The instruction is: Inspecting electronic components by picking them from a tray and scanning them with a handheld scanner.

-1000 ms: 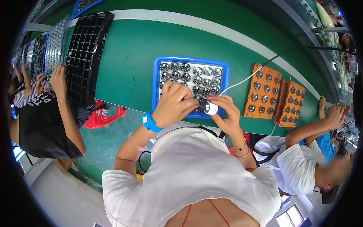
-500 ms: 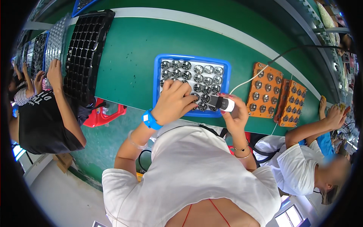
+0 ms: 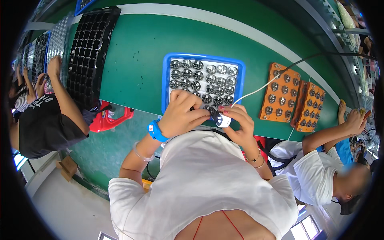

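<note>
A blue-rimmed tray [image 3: 165,76] lies in front of me with rows of round, shiny dark parts [image 3: 186,73] on a white liner. My left hand [image 3: 182,113], with a blue band at the wrist, is over the tray's near edge. Its fingers are bent together beside one of the dark parts, and what is between them is largely hidden. In my right hand [image 3: 241,127] is a small black-and-white handheld device [image 3: 222,120], gripped between thumb and fingers. Its black end is close to my left fingertips and the near row of parts. A white cable [image 3: 256,91] runs near the right hand.
Two orange fixtures [image 3: 265,93] holding similar round parts stand to the right on the green table [image 3: 140,40]. On the left is a black compartment tray [image 3: 86,50]. A red stool [image 3: 105,122] is below the table edge. Co-workers sit on both sides.
The device in my right hand has moved left and slightly down, nearer my left hand. My left hand has shifted slightly, its fingers now closer together.
</note>
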{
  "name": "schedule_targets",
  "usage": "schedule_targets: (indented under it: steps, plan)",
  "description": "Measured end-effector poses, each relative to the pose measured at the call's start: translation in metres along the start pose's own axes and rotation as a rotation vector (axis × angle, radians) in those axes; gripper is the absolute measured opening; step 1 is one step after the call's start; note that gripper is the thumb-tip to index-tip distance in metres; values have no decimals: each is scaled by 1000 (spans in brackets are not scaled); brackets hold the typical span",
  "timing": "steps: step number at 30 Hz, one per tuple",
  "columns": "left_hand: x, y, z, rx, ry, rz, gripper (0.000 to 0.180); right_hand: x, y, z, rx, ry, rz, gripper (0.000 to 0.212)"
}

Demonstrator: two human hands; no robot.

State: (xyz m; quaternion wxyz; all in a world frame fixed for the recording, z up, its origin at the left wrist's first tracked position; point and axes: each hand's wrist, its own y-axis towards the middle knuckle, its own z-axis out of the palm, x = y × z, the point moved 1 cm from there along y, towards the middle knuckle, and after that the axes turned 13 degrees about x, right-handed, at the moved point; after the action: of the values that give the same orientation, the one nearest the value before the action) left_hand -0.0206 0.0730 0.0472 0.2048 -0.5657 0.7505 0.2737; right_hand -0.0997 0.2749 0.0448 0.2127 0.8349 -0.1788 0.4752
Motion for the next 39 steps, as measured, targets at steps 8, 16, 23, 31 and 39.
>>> schedule_targets:
  steps: [8,16,23,31,39]
  plan:
    - [9,-7,7,125,61,-29,20,-12,-14,2,-276,406,110,43]
    - [15,-25,-4,55,88,-141,18,-6,8,-3,-24,161,-17,39]
    - [5,-20,-5,-135,97,-15,20,1,24,13,73,36,-58,37]
    - [14,-20,-5,76,136,-42,16,-6,8,16,-118,276,79,36]
    - [23,-11,-3,-65,88,-183,16,-9,26,2,13,54,-31,37]
